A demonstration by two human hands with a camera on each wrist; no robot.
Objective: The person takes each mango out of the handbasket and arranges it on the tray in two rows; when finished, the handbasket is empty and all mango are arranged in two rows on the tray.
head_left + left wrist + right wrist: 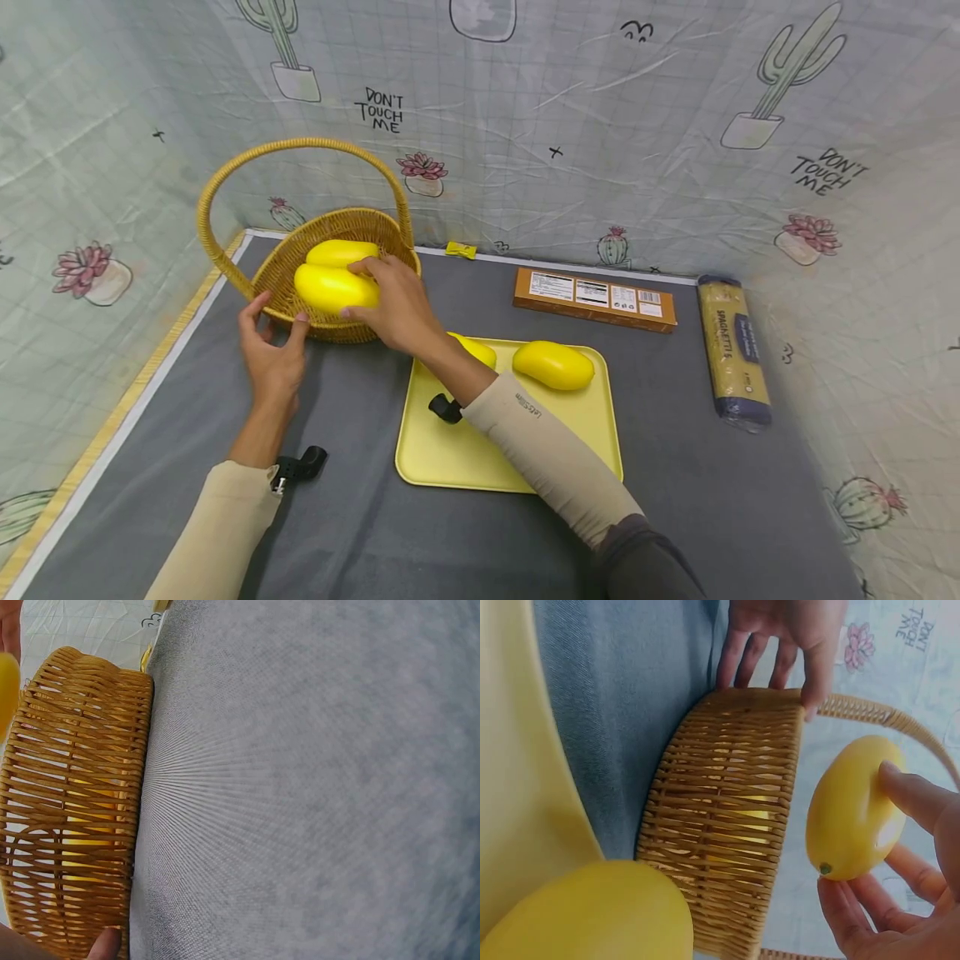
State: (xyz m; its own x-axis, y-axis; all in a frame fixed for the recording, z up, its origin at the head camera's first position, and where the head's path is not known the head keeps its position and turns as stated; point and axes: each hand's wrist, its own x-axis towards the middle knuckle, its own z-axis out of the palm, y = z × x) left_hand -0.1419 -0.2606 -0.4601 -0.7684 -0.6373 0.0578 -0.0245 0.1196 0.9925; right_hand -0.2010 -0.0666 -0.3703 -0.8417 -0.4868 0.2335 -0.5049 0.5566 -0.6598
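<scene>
My right hand (pixel 401 304) holds a yellow mango (pixel 335 289) between thumb and fingers, over the open top of a wicker basket (pixel 341 332). In the right wrist view this mango (pixel 855 810) is above the basket's rim, its green stem end showing. Another mango (pixel 341 251) lies inside the basket, partly hidden by the held one. With thumb and fingers my left hand (pixel 273 358) grips the basket's near left rim. Two more mangoes lie on a yellow tray (pixel 465 471): one at the right (pixel 553 365), the other (pixel 476 350) partly behind my right forearm.
The basket's tall arched handle (pixel 300 143) rises over it. Behind the tray lies a brown box (pixel 592 298), with a spaghetti pack (pixel 733 350) farther right. A small yellow packet (pixel 461 250) sits at the back edge, where a printed cloth wall (pixel 510 167) stands.
</scene>
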